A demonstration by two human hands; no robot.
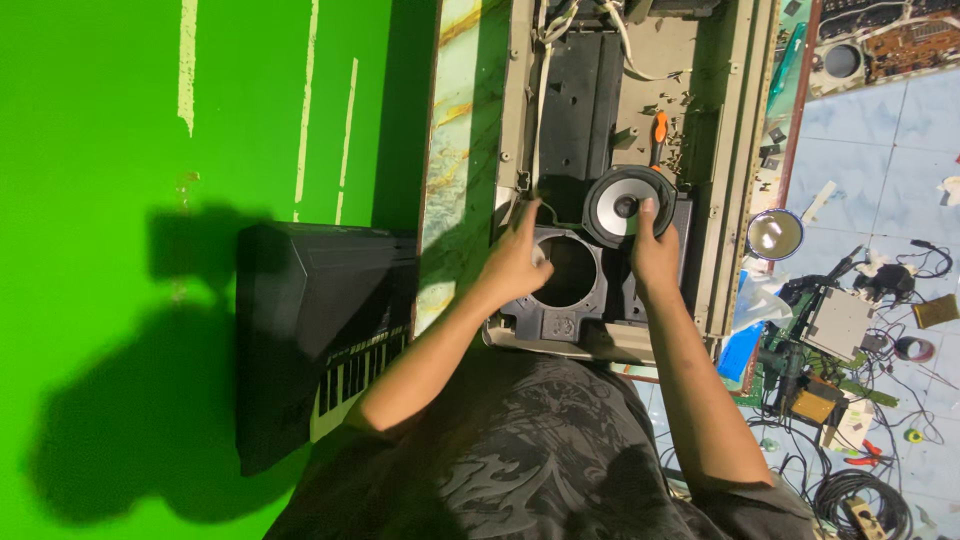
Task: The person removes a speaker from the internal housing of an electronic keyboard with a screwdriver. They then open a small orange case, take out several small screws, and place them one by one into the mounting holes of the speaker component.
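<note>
My right hand [652, 252] grips a round loudspeaker [622, 205] with a grey cone and black rim, holding it tilted just above the opened keyboard casing [722, 200]. My left hand [515, 262] rests on the rim of the dark plastic speaker housing [548, 318] beside its round hole [571, 271], fingers spread toward a thin wire. The speaker sits up and right of that hole. An orange-handled screwdriver [659, 135] lies inside the casing behind the speaker.
A black keyboard [320, 330] leans against the green wall at left. A marbled ledge [455, 150] borders the casing. At right, the tiled floor holds a round mirror [774, 233], circuit boards, cables [860, 490] and small parts.
</note>
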